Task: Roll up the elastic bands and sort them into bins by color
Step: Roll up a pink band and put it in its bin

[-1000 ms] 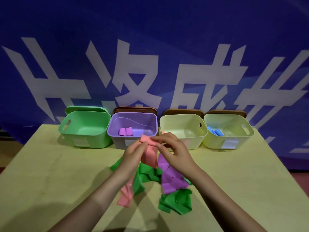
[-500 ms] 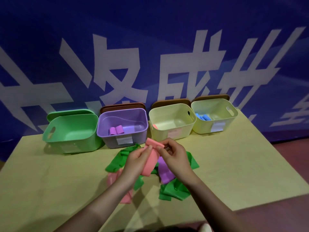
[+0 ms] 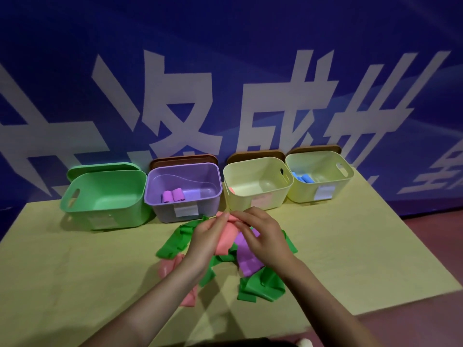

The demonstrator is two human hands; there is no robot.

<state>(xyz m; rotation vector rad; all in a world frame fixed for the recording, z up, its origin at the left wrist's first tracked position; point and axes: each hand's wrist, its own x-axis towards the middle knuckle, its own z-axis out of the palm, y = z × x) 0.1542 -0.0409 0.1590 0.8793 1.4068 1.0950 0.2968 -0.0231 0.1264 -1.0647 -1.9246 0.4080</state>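
Hands meet over the middle of the yellow-green desk [image 3: 75, 271]: the left hand [image 3: 204, 240] and the right hand [image 3: 263, 236] both pinch the top end of a pink band [image 3: 225, 237], fingertips closed on a small rolled part near its upper edge, while the rest of the strip hangs down between the palms. Beneath them lies a loose heap of bands: green bands [image 3: 260, 288] spread to both sides and toward the near edge, a purple band [image 3: 246, 259] under the right hand, and another pink band [image 3: 167, 267] partly hidden by the left forearm. Along the far edge of the desk stand four open bins in a row. The green bin [image 3: 82, 199] sits nearest the far left corner, and nothing shows inside it. Just beside it, the purple bin [image 3: 213, 176] holds purple rolls [image 3: 172, 195]. Next comes a pale yellow bin [image 3: 275, 194] with a bit of pink at its left inner wall. The farthest-right pale yellow bin [image 3: 345, 181] holds blue rolls [image 3: 303, 177]. Behind the bins hangs a blue banner [image 3: 225, 58] with large white characters.
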